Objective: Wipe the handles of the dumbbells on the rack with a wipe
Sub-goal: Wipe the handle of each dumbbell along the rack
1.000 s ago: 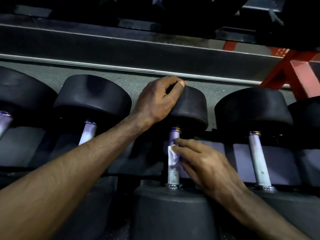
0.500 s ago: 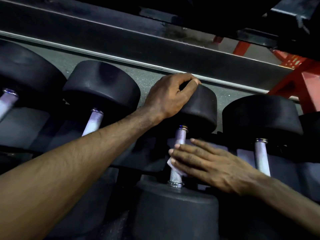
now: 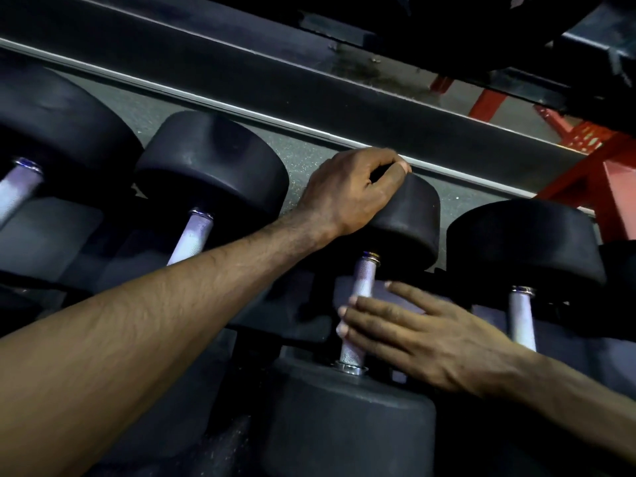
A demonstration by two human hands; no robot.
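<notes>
progress looks partial: the person is at work on one handle (image 3: pixel 363 306) in the middle of the rack (image 3: pixel 241 87), and nothing in view shows which of the others are done. judging by the row, the handle to the right (image 3: pixel 521 318) and two to the left (image 3: pixel 191 235) may yet need wiping.

the left hand (image 3: pixel 354 192) reaches across and grasps the far head (image 3: pixel 409 222) of the middle dumbbell, fingers curled over its top edge, as if to steady it. the right hand (image 3: pixel 423 335) lies flat against the handle with fingers straight, pressing on its middle part. the wipe is not plainly visible; it is probably under those fingers, against the metal, but that cannot be told for sure.

the handle is pale, knurled metal with a shiny collar at each end, standing nearly upright in view between the far head and the near head (image 3: pixel 347 418). both heads are matte black and round. the bar looks dry and dull, with no clear streak or sheen to mark wiped from unwiped.
</notes>
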